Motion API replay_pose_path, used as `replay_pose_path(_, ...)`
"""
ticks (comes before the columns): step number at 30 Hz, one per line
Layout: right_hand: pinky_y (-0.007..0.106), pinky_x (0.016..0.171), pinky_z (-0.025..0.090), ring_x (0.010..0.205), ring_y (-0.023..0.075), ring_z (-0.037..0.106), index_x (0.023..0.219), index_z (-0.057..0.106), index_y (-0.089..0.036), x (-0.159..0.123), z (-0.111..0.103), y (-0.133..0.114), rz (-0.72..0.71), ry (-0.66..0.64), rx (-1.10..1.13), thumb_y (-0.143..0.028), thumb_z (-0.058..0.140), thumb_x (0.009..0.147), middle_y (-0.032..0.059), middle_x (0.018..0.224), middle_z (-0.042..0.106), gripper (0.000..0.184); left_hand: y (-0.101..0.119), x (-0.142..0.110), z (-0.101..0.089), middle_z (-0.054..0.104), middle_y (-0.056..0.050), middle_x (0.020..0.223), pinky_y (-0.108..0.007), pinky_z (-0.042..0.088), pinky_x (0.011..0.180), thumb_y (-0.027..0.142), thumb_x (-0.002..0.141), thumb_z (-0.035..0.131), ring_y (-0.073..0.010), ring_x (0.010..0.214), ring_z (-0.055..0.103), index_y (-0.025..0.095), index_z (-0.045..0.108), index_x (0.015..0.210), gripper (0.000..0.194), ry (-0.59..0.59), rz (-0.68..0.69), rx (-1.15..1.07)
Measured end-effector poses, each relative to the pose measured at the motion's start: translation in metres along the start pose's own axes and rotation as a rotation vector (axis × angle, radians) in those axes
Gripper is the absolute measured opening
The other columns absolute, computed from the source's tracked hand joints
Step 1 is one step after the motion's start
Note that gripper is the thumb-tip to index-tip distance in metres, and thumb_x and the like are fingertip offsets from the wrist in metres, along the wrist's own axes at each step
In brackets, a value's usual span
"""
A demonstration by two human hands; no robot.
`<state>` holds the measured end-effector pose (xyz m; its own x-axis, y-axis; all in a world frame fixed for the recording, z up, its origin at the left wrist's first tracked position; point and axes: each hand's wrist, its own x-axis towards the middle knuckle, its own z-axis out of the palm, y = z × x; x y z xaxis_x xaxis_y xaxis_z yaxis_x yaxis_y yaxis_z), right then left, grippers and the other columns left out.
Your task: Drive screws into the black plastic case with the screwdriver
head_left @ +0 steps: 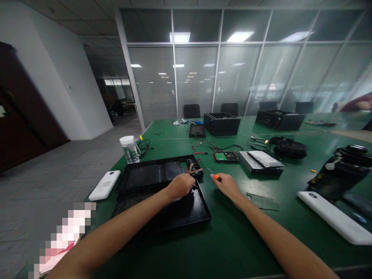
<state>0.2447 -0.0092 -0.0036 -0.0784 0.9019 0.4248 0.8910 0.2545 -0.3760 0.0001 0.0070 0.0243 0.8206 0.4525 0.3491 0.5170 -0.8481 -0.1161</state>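
My left hand (181, 185) rests with curled fingers on the far right corner of a flat black panel (177, 209) lying on the green table (232, 240). What its fingers pinch is hidden. Just behind the panel lies an open black case tray (151, 174) with a bundle of coloured wires (194, 169) at its right end. My right hand (226, 185) grips a small screwdriver with an orange handle (215, 176); its thin shaft points up and left toward the wires.
A white cover (104, 185) lies left of the tray, with a clear plastic jar (130, 148) behind it. A green circuit board (225, 156), a drive unit (260, 161), black cables, open black boxes (221, 123) and another white cover (334, 217) spread over the table.
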Motion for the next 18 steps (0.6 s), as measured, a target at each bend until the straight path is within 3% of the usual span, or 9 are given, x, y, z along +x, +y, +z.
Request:
replay_pose_path(3,0.025,0.059,0.034,0.063,0.0172,0.057,0.064,0.059,-0.02,0.001,-0.001,0.003,0.019,0.024,-0.007,-0.053,0.032,0.087,0.005,0.067,0.063,0.048,0.0,0.007,0.013,0.058,-0.006,0.075,-0.032,0.042,0.075,0.017,0.087,0.043,-0.0187,0.076,0.053,0.014,0.055,0.076,0.016,-0.022,0.048,0.057)
replay_pose_path(10,0.025,0.061,0.036,0.065,0.0177,0.058,0.065,0.062,-0.019,0.004,-0.003,0.005,0.043,0.008,0.011,-0.053,0.03,0.087,0.0058,0.068,0.064,0.051,-0.005,0.002,0.045,0.059,-0.005,0.077,-0.029,0.043,0.074,0.017,0.087,0.042,-0.016,0.076,0.053,0.014,0.054,0.071,0.02,0.144,-0.007,-0.131)
replay_pose_path(15,0.026,0.061,0.036,0.064,0.0179,0.058,0.061,0.057,-0.02,0.005,-0.003,0.002,0.052,0.005,0.03,-0.053,0.032,0.086,0.0049,0.066,0.062,0.049,-0.007,0.001,0.05,0.06,-0.005,0.081,-0.03,0.043,0.077,0.017,0.086,0.046,-0.0162,0.081,0.054,0.015,0.056,0.073,0.017,0.19,-0.048,-0.243)
replay_pose_path(18,0.026,0.06,0.037,0.064,0.0174,0.057,0.068,0.054,-0.02,0.007,-0.002,0.005,0.102,0.008,0.107,-0.052,0.041,0.082,0.0032,0.067,0.061,0.037,-0.007,0.0,0.049,0.061,-0.006,0.084,-0.03,0.043,0.079,0.018,0.086,0.046,-0.0162,0.083,0.054,0.015,0.058,0.074,0.017,0.202,-0.028,-0.29)
